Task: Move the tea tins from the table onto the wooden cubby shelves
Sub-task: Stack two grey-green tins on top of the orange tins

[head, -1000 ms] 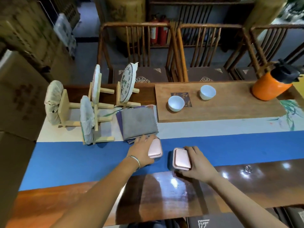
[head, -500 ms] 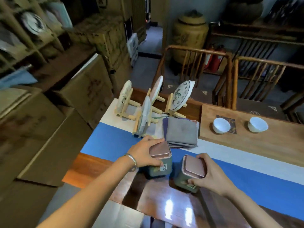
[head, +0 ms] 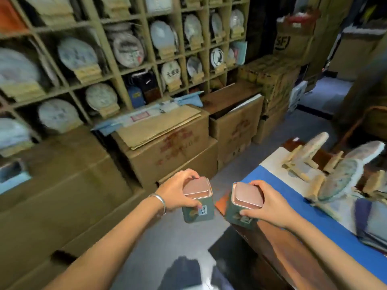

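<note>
Tea tins, two of them, were both in the air, one in each hand, off the table [head: 278, 243] and not yet on the wooden cubby shelves [head: 117, 65]. The left tin [head: 198, 200], green with a pinkish metal lid and a small white label on its side, was gripped by the left hand [head: 178, 192] from its left side, fingers curled over the far edge of the lid and thumb pressed on the near wall by the label. The right tin [head: 245, 204] tilted a little toward the left one, and the right hand [head: 270, 203] clasped it from the right, fingers wrapped over the far lid edge and thumb on the near side. The tins hung just beside each other without touching, the left over the grey floor [head: 167, 243], the right above the table's corner. A silver bracelet [head: 160, 200] sat on the left wrist. Half a second earlier both tins had been low over the table's wooden edge and blue runner [head: 314, 214], and a second earlier they had stood on it under the hands; since then the view had swung left, so the shelves of round tea cakes [head: 76, 53] and the stacked cardboard boxes [head: 167, 147] filled the frame, while the tea cakes on wooden stands [head: 339, 174] had slid to the right edge
</note>
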A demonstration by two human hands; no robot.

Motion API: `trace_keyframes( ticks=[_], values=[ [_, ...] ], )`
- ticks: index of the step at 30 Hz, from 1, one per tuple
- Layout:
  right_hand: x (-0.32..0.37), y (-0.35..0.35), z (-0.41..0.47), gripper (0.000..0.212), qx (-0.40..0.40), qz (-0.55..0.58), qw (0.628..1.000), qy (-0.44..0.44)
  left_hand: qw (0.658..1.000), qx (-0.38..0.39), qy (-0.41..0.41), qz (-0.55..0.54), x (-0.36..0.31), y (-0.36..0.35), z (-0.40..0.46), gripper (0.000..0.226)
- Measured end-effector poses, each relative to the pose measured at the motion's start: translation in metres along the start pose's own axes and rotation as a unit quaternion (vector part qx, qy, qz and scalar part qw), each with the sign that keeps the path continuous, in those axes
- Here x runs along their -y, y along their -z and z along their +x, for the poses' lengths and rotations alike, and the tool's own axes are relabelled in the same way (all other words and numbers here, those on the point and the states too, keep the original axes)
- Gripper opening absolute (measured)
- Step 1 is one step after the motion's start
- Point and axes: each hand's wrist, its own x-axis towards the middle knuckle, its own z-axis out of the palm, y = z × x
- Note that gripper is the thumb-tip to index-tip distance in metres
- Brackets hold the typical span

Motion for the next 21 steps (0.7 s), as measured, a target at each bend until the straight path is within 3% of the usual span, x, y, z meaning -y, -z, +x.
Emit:
trace_keyframes(
  ticks=[11, 21],
  values=[
    [0.246, -0.142, 0.137, 0.082, 0.142, -0.009, 0.967, 0.213, 0.957, -0.211, 0.2, -0.008, 0.156, 0.187, -0.172, 0.077],
    [0.432, -0.203, 0.284, 0.088, 0.177, 0.005, 0.927, 0.331, 0.91, -0.34, 0.237, -0.011, 0.23, 0.364, -0.204, 0.064]
  ],
)
